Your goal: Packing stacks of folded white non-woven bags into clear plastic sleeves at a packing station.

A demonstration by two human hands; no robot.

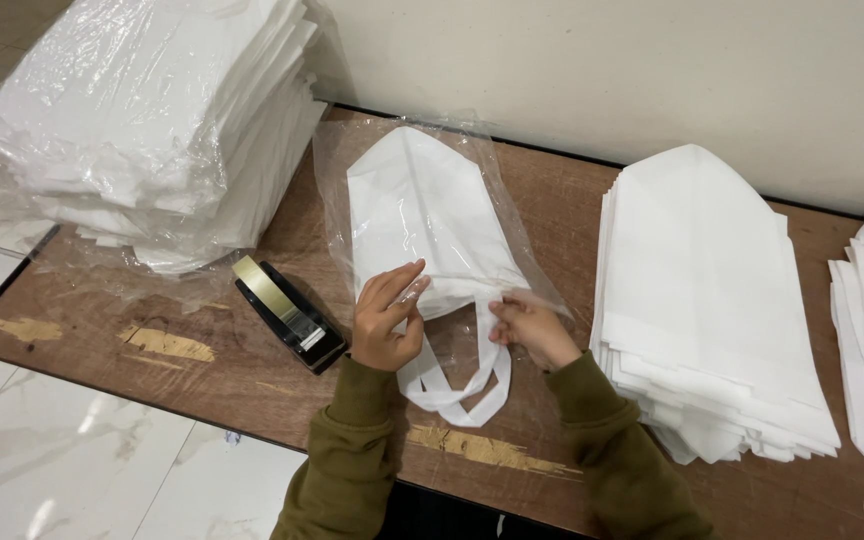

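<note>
even, bright indoor light, soft shadows, glare on the plastic wrap (102, 90), sharp focus throughout.

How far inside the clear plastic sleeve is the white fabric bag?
Mostly in: the white fabric bag body lies under the clear plastic sleeve; its loop handles stick out.

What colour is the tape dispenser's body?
Black, holding a tan tape roll; the tape dispenser shows in the head view, beside the left hand.

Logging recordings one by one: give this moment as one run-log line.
left hand: on white bag | right hand: pinching clear sleeve edge | tape dispenser: left, untouched | folded bag stack: right
</note>
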